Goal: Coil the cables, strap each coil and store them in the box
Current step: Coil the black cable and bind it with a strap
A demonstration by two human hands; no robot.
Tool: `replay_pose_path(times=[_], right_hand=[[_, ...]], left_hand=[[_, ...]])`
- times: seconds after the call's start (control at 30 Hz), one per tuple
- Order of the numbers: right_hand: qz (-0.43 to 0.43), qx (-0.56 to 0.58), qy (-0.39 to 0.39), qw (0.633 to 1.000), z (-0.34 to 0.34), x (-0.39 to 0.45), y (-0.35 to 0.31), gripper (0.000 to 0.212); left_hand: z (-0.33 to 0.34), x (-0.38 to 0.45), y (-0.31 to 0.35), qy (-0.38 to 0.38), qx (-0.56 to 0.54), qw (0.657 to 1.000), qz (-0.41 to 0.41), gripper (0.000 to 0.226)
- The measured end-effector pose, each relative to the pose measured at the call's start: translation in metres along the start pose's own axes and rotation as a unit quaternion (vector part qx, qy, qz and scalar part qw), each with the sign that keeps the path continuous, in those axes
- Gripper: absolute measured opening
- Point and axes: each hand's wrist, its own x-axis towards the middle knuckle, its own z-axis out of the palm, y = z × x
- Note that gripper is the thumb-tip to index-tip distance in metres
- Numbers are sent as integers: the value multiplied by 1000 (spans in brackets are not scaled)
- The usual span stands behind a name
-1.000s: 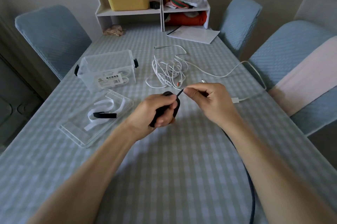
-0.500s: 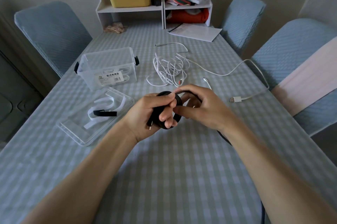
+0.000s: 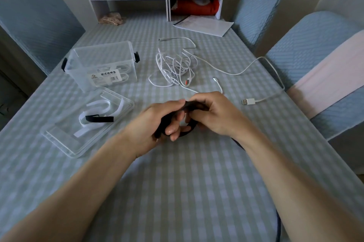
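Head view: we are mid-coil; left hand [image 3: 157, 121] and right hand [image 3: 214, 115] fingers clamped on black cable [image 3: 189, 133]. Next: wind trailing length, then strap.

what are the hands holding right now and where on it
Both hold the black cable: the left hand grips the coiled loops, the right hand pinches the top of the coil.

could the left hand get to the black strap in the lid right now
Probably not yet: the left hand grips the black cable coil with the right hand. The path itself looks open; the black strap lies uncovered in the lid just to its left.
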Motion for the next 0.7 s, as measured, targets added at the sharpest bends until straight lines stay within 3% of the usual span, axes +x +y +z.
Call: replay_pose_path(times=[0.17,0.3,0.43,0.57,0.7], right_hand=[[27,53,-37,998,-2,1,1,19],[53,36,6,998,9,4,-2,16],[87,34,38,995,12,5,-3,25],[133,138,30,981,7,6,-7,26],[130,118,61,983,15,6,-10,25]], left_hand=[[0,-2,2,-24,9,1000,8,35],[0,2,2,26,-147,989,-1,36],[-25,13,11,137,-384,912,41,33],[-65,7,27,245,-493,826,118,31],[-71,5,32,303,-482,816,101,28]])
